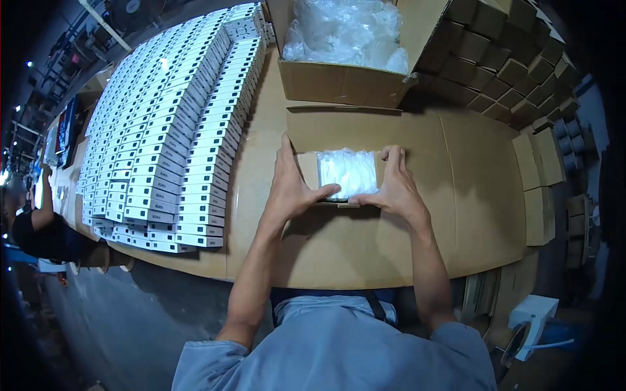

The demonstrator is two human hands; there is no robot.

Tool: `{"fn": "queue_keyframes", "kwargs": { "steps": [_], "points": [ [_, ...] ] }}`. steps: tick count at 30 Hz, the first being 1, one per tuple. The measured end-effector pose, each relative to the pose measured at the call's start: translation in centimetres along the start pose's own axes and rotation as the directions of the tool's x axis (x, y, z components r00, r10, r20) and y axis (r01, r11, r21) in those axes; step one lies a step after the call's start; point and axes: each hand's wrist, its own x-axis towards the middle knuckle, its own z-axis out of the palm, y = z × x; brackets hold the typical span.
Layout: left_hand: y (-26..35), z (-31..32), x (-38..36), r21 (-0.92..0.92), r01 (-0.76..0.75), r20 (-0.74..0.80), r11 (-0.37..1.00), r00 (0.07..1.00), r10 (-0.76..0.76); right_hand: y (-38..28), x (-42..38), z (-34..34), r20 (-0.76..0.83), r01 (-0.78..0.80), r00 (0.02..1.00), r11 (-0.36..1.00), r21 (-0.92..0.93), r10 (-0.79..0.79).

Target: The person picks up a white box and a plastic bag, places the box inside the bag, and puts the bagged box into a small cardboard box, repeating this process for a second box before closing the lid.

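Observation:
A small open cardboard box (306, 161) lies on the cardboard-covered table in front of me, its lid flap (345, 129) raised at the far side. Clear plastic wrap (347, 171) fills the middle of the box; what lies under it is mostly hidden. My left hand (292, 186) grips the box's left side, fingers behind and thumb at the near edge of the wrap. On the opposite side my right hand (396, 188) holds the box the same way, its thumb along the front edge.
Stacked white boxes (176, 130) fill the table's left part. A large carton (339, 81) holding clear plastic packing (345, 32) stands at the back. Brown cartons (502, 65) are piled at the back right, and others (538, 173) sit at the right edge. Another person (42, 215) is at far left.

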Motion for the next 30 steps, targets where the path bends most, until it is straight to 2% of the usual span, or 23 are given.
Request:
{"fn": "queue_keyframes", "kwargs": {
  "steps": [1,4,6,7,8,10,12,14,15,18,19,22,23,27,30],
  "points": [
    [0.2,0.0,-0.2,0.005,0.015,-0.011,1.0,1.0,-0.015,-0.5,0.0,0.1,0.01,-0.026,1.0,0.998,-0.048,0.027],
    [-1.3,1.2,-0.4,-0.154,-0.032,-0.077,0.988,0.997,0.021,-1.3,-0.1,0.8,-0.057,-0.061,0.997,0.995,-0.079,0.056],
    [-1.5,1.5,-0.8,-0.224,-0.016,-0.089,0.974,0.996,-0.004,-1.8,0.1,1.4,-0.089,-0.207,0.975,0.977,-0.051,0.202],
    [-1.2,1.6,-0.8,-0.232,0.03,-0.113,0.972,0.992,-0.057,-1.4,-0.2,2.3,-0.194,-0.186,0.966,0.98,-0.067,0.17],
    [-0.8,1.5,-1.0,-0.254,0.022,-0.114,0.967,0.992,-0.052,-1.4,-0.3,2.2,-0.161,-0.234,0.962,0.97,-0.07,0.221],
    [-2.2,1.9,-0.9,-0.272,-0.163,-0.188,0.948,0.976,0.114,-2.1,-0.2,1.9,-0.092,-0.325,0.944,0.943,-0.077,0.318],
    [-3.3,2.0,-1.6,-0.446,-0.176,-0.165,0.878,0.98,0.112,-1.6,-0.2,2.5,-0.059,-0.362,0.932,0.925,-0.116,0.357],
    [-5.8,2.6,-2.1,-0.605,-0.178,-0.15,0.776,0.983,0.108,-1.9,-1.5,3.1,-0.294,-0.268,0.922,0.963,-0.016,0.252],
    [-5.9,3.1,-2.6,-0.691,-0.193,-0.182,0.696,0.979,0.091,-1.9,-1.7,3.4,-0.337,-0.221,0.92,0.975,-0.032,0.197],
    [-6.4,3.6,-3.0,-0.724,-0.17,-0.188,0.669,0.981,0.046,-3.5,-3.0,4.0,-0.437,-0.313,0.849,0.949,0.037,0.297],
    [-5.5,2.7,-3.1,-0.559,-0.281,-0.211,0.78,0.958,0.194,-2.4,-3.7,5.4,-0.477,-0.272,0.828,0.955,0.117,0.294],
    [-5.5,1.9,-3.4,-0.476,-0.339,-0.18,0.811,0.941,0.288,-1.8,-5.3,7.7,-0.58,-0.199,0.73,0.925,0.325,0.361],
    [-5.8,2.2,-3.5,-0.487,-0.279,-0.181,0.827,0.959,0.216,-1.7,-5.5,8.4,-0.663,-0.1,0.697,0.953,0.287,0.273],
    [-5.9,2.0,-4.0,-0.439,-0.283,-0.18,0.853,0.957,0.226,-4.0,-7.3,9.3,-0.622,0.001,0.74,0.925,0.381,0.256],
    [-5.9,2.3,-4.7,-0.416,-0.275,-0.18,0.867,0.959,0.218,-3.1,-7.6,9.5,-0.591,-0.004,0.781,0.947,0.321,0.204]
  ]
}}
